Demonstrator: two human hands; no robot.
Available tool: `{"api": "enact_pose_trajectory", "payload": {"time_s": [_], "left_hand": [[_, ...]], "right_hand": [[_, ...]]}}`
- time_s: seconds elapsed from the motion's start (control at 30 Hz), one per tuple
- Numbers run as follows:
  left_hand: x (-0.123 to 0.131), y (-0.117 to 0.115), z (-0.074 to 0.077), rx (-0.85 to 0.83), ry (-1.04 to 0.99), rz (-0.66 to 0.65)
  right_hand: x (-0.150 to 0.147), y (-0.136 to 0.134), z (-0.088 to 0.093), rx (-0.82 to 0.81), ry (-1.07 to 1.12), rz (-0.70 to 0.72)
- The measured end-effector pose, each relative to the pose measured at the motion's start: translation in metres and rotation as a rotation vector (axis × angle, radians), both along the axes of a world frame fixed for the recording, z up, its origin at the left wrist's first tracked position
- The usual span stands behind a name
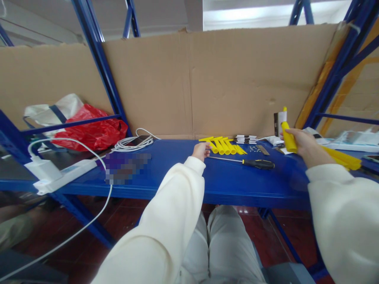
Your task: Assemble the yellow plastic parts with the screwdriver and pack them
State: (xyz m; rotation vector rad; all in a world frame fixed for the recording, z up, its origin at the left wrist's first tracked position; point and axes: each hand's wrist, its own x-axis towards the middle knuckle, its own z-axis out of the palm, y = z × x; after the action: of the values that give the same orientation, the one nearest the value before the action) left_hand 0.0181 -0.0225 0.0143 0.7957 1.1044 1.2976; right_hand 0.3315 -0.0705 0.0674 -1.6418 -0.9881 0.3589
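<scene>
My left hand (201,151) is closed at the left end of a row of yellow plastic parts (224,146) on the blue table (177,177); whatever its fingers hold is too small to make out. Raised at the right, my right hand (306,145) is wrapped round a yellow tube-shaped part (289,138), which tilts above the table. A screwdriver (257,163) with a black and yellow handle lies in front of the row, its shaft pointing toward my left hand. Small metal pieces (255,149) and a flat strip (263,150) lie right of the row.
Larger yellow pieces (343,158) lie beyond my right wrist. Small packets (245,139) sit near the cardboard wall (237,83). To the left are a coiled white cable (130,144), a power strip (69,173) and a red bag (94,128). Blue posts (100,67) frame the table.
</scene>
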Motion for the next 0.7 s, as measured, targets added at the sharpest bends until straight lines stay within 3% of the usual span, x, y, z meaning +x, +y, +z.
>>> {"api": "enact_pose_trajectory", "payload": {"time_s": [0.03, 0.1, 0.23, 0.33, 0.4, 0.5, 0.6, 0.7], "left_hand": [[0.000, 0.001, -0.001, 0.011, 0.027, 0.012], [0.001, 0.005, -0.004, 0.058, 0.089, 0.071], [0.004, 0.011, -0.010, 0.274, 0.088, 0.233], [0.003, 0.011, -0.011, 0.436, 0.048, 0.265], [0.000, 0.009, -0.009, 0.509, 0.038, 0.285], [-0.003, 0.005, -0.006, 0.574, 0.018, 0.331], [-0.002, 0.002, -0.004, 0.593, 0.001, 0.338], [0.002, 0.005, -0.006, 0.571, 0.000, 0.253]], "right_hand": [[-0.009, 0.000, 0.003, 0.062, 0.206, -0.002], [-0.029, -0.001, 0.011, 0.194, 0.344, 0.007], [-0.071, 0.008, 0.025, 0.326, 0.147, 0.150], [-0.101, 0.026, 0.026, 0.446, -0.129, 0.211], [-0.121, 0.041, 0.017, 0.482, -0.264, 0.258], [-0.147, 0.060, -0.014, 0.503, -0.405, 0.301], [-0.161, 0.068, -0.048, 0.406, -0.457, 0.376], [-0.160, 0.068, -0.067, 0.330, -0.488, 0.481]]}}
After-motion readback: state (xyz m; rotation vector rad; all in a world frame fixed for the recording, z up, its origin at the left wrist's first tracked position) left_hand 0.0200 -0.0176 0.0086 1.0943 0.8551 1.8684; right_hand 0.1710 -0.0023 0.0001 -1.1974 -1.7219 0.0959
